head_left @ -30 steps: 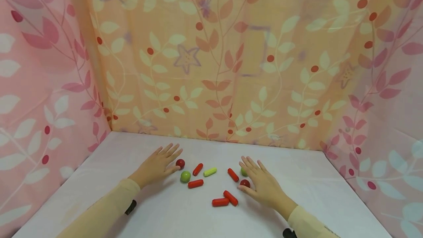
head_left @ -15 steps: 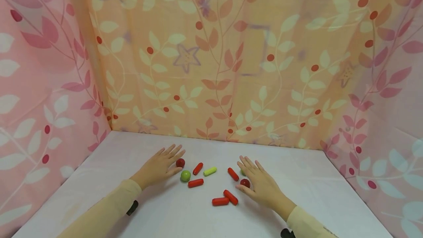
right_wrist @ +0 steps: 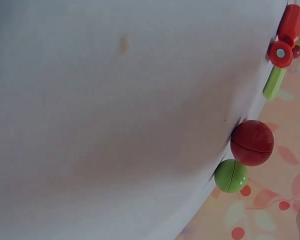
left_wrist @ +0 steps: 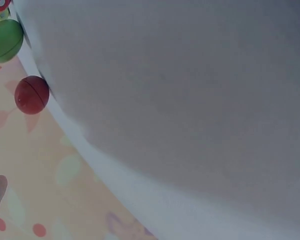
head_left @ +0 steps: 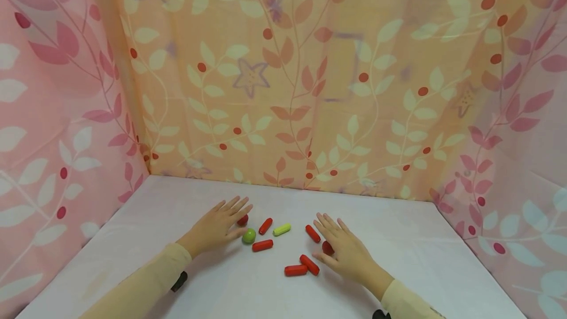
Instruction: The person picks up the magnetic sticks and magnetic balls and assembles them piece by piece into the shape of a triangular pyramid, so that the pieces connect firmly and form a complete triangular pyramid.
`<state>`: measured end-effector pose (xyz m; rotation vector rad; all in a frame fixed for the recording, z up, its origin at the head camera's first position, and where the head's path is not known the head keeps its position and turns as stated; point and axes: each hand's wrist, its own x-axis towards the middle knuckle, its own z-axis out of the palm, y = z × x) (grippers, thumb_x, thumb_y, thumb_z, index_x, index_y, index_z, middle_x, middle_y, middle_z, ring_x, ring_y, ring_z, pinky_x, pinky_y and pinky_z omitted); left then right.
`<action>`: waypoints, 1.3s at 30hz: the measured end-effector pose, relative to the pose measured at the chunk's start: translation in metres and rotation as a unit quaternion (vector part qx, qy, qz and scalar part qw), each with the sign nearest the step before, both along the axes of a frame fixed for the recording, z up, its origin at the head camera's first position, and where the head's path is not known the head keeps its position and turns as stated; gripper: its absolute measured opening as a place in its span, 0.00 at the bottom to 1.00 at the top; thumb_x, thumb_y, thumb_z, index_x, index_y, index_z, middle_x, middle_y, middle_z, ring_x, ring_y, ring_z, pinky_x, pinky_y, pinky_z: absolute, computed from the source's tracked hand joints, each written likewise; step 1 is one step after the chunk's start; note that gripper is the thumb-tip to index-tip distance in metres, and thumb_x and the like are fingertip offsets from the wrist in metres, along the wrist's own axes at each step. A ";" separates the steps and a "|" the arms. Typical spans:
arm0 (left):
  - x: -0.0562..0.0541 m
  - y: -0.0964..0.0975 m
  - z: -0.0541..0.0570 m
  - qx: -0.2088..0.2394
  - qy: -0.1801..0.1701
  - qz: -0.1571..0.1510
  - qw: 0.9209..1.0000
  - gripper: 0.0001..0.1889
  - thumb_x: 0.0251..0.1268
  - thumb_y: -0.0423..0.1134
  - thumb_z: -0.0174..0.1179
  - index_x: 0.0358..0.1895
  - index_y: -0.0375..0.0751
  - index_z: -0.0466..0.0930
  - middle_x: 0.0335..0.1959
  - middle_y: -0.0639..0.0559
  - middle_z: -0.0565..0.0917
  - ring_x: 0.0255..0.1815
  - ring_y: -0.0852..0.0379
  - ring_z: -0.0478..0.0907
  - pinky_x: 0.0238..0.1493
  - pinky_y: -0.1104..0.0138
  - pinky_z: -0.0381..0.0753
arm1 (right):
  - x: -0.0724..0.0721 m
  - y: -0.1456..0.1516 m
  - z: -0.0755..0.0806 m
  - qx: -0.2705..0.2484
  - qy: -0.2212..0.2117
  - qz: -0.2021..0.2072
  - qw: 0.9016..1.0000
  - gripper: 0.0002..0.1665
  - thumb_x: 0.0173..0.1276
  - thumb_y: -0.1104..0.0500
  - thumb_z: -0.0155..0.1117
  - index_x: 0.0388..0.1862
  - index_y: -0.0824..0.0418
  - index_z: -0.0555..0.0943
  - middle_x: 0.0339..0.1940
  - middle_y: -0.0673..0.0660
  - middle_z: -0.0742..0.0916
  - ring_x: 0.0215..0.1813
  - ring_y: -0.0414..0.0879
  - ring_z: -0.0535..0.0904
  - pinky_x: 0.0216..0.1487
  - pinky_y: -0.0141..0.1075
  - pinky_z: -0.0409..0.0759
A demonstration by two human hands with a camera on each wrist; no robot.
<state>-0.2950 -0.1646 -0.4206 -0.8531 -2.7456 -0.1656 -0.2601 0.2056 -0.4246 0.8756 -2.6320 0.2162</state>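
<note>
In the head view my left hand (head_left: pixel 217 229) hovers with fingers spread above the white table, holding nothing. Partly behind its fingers is a red ball (head_left: pixel 242 220), and a green ball (head_left: pixel 249 236) lies by its thumb. My right hand (head_left: pixel 347 254), also spread and holding nothing, partly covers another red ball (head_left: pixel 328 248). The right wrist view shows that red ball (right_wrist: pixel 252 143) beside a green ball (right_wrist: pixel 231 176), which the hand hides from the head view. Between the hands lie red stick-shaped pieces (head_left: pixel 263 245) and one yellow-green piece (head_left: pixel 281 230).
Two red pieces (head_left: pixel 296 271) touch each other nearer the front of the white table (head_left: pixel 248 289). Leaf-patterned cloth (head_left: pixel 292 87) stands behind the table, with pink cloth (head_left: pixel 57 137) at the sides. A dark band (head_left: pixel 179 281) shows under the left sleeve.
My left hand has shifted slightly right, covering more of its red ball. My right hand has drifted slightly left, and the right green ball has gone out of sight behind it. The pieces stay put.
</note>
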 end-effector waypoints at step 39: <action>0.016 0.012 0.002 0.042 -0.041 -0.015 0.998 0.36 0.65 0.57 0.63 0.70 0.40 0.71 0.70 0.43 0.74 0.71 0.44 0.72 0.67 0.49 0.73 | 0.011 -0.020 0.010 -0.169 -0.175 -0.035 0.969 0.39 0.60 0.52 0.75 0.70 0.58 0.74 0.73 0.56 0.75 0.72 0.57 0.72 0.66 0.53 0.74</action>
